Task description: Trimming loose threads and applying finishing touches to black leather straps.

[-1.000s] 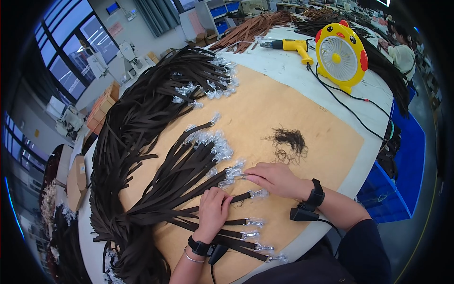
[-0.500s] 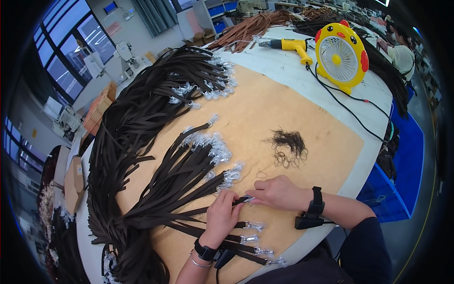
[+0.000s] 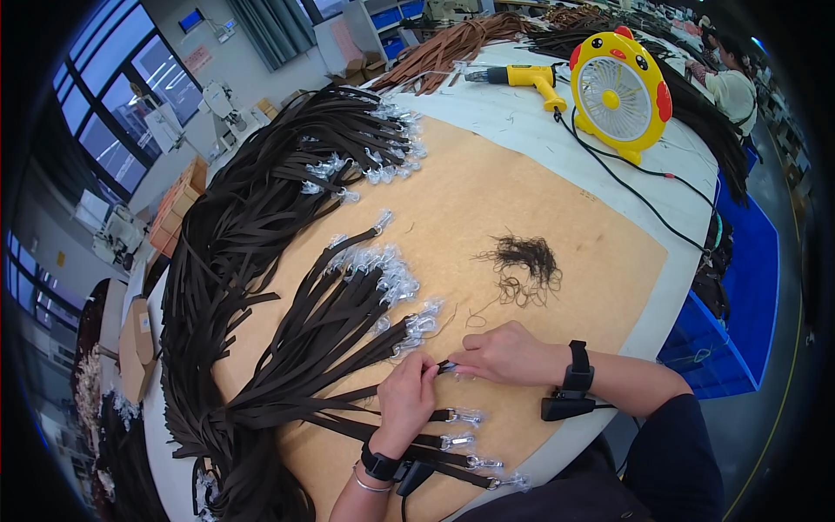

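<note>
My left hand is closed, pinching a dark strap near its clasp end. Close beside it, my right hand is closed on the same end, where a small metal clasp in clear plastic shows partly between the fingers. The fingertips hide most of that clasp. Below the hands lie several more straps with plastic-wrapped clasps. A fanned bunch of similar dark straps spreads behind my left hand, its wrapped clasps pointing toward the middle of the board.
A tangle of dark thread lies on the tan board. A larger heap of dark straps curves along the left. Farther back are a yellow heat gun, a yellow fan and cables. A blue bin stands right of the table.
The view has shifted slightly. Both hands stay at the same strap end; the left fingers are drawn in a little, and slightly more of the piece shows between the hands.
</note>
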